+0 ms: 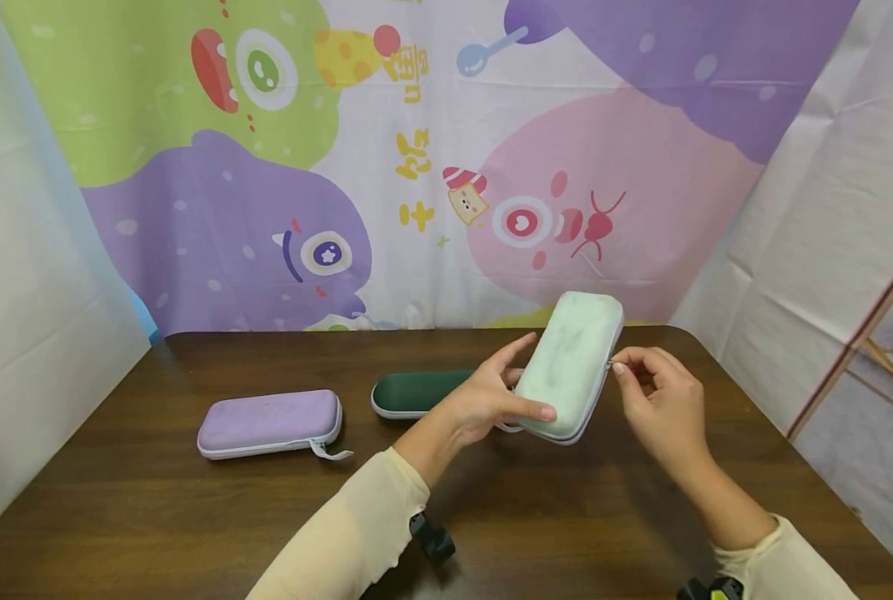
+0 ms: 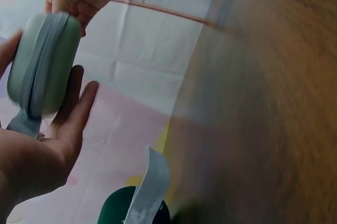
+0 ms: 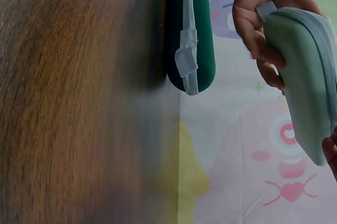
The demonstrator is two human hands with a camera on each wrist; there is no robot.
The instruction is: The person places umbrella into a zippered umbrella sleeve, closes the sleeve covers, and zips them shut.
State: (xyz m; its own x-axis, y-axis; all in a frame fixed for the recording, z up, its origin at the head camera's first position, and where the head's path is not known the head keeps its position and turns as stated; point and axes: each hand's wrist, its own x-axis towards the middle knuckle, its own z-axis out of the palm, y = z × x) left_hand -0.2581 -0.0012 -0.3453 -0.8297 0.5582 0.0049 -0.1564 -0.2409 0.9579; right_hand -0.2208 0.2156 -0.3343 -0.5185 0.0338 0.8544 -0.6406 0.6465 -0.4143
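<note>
My left hand holds a mint-green zippered case up above the table, thumb across its front face and fingers behind. The case leans to the right, and a short grey loop hangs from its lower end by the palm. At its right edge my right hand pinches the zipper pull between thumb and forefinger. In the left wrist view a dark line runs between the case's two grey zipper bands. Behind my left hand lies a dark green case, partly hidden by that hand.
A lilac zippered case with a pale strap lies on the left of the brown wooden table. A cartoon-printed curtain hangs behind the far edge, with pale cloth at the sides.
</note>
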